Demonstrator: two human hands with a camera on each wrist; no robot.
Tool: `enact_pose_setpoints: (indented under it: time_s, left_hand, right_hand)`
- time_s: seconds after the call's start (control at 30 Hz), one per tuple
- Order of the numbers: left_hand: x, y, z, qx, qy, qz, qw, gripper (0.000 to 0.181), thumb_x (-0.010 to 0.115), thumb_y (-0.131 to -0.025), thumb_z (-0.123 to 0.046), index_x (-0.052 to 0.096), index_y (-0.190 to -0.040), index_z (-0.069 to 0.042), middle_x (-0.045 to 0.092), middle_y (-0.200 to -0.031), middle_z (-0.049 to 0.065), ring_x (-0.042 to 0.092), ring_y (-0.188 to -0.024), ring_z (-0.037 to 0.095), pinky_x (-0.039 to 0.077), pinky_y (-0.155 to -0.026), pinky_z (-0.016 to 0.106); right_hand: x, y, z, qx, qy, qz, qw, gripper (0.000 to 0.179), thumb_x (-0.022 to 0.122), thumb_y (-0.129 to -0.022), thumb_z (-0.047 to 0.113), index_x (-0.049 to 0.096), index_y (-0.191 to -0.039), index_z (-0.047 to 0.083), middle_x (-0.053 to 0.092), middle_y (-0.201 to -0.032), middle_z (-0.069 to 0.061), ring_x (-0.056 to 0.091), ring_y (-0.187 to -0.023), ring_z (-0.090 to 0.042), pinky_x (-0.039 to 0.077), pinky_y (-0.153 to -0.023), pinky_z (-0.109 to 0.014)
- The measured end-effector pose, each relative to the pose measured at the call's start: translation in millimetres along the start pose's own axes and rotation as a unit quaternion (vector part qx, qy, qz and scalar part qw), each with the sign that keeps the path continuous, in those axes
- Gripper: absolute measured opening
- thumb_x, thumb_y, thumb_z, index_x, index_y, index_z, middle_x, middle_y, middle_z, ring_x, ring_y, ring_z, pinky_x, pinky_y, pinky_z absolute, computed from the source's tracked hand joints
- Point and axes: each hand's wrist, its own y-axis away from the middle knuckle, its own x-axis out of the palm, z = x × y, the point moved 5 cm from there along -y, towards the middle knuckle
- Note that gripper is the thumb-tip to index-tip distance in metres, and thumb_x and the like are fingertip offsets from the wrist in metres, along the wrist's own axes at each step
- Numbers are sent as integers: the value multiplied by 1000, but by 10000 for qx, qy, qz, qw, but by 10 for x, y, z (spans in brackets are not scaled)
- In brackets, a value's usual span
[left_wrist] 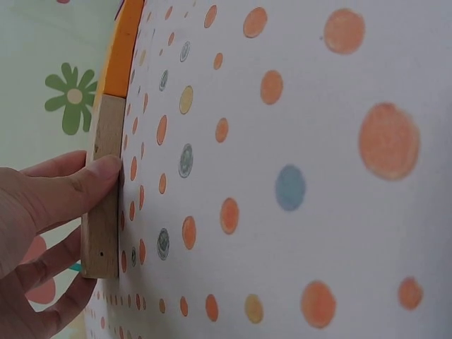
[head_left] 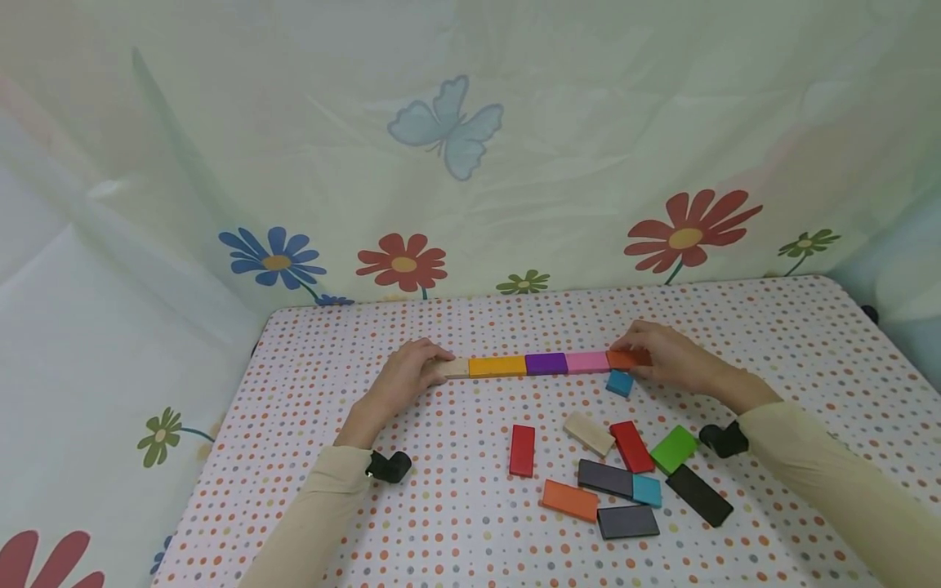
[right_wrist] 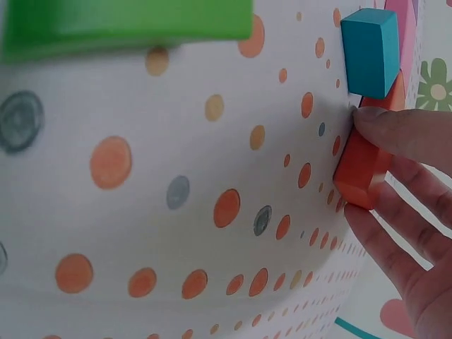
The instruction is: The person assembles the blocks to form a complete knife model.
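A straight row of blocks lies across the table. From left to right it has a bare wooden block (head_left: pixel 457 369), a yellow-orange block (head_left: pixel 497 367), a purple block (head_left: pixel 546 364), a pink block (head_left: pixel 587 363) and a red-orange block (head_left: pixel 625 358). At the row's left end, my left hand (head_left: pixel 412 376) holds the wooden block, thumb on its near side and fingers behind and at its end. My right hand (head_left: pixel 671 359) grips the red-orange block at the other end, partly covering it. Just in front of that block sits a small blue block (head_left: pixel 620 383).
Nearer on the dotted tabletop (head_left: pixel 434 523) lie several loose blocks: a red one (head_left: pixel 522 451), a second wooden one (head_left: pixel 588 434), a green one (head_left: pixel 674 448), an orange one (head_left: pixel 569 501) and dark ones such as the black block (head_left: pixel 700 495). A flowered curtain (head_left: pixel 559 204) hangs behind.
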Motion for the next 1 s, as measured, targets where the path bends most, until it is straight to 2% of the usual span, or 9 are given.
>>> enact_pose_setpoints:
  time_s: [0.43,0.63,0.83,1.0]
  left_hand:
    - [0,8,0,-62,-11,5,10000,34,81,-92,-9,75,-125,-12,70,-120,6,61,-114,28,49,-102,47]
    - [0,5,-5,-90,-15,11,10000,33,80,-92,-10,75,-125,-12,69,-120,6,61,-114,27,49,-102,47]
    - [2,8,-6,-73,-88,6,9999,33,80,-92,-10,75,-125,-12,70,-121,6,61,-115,27,49,-102,47]
    - [-8,13,-27,3,-176,-4,9998,32,80,-93,-10,75,-124,-12,70,-120,6,62,-114,27,50,-102,47]
  right_hand:
    - [4,8,10,52,1,28,10000,42,86,-82,-2,73,-121,-4,64,-106,-13,61,-97,-29,57,-89,-53]
    - [-101,53,63,243,-110,-44,9996,48,86,-82,-2,70,-127,-2,64,-113,-18,61,-105,-35,57,-90,-56]
    - [-227,78,261,37,-8,-230,9997,45,85,-84,-2,70,-126,-2,64,-117,-20,61,-110,-39,57,-90,-57]
    - [-182,105,562,-252,-135,-157,9995,36,84,-86,2,72,-120,-2,64,-110,-13,63,-97,-29,60,-83,-47]
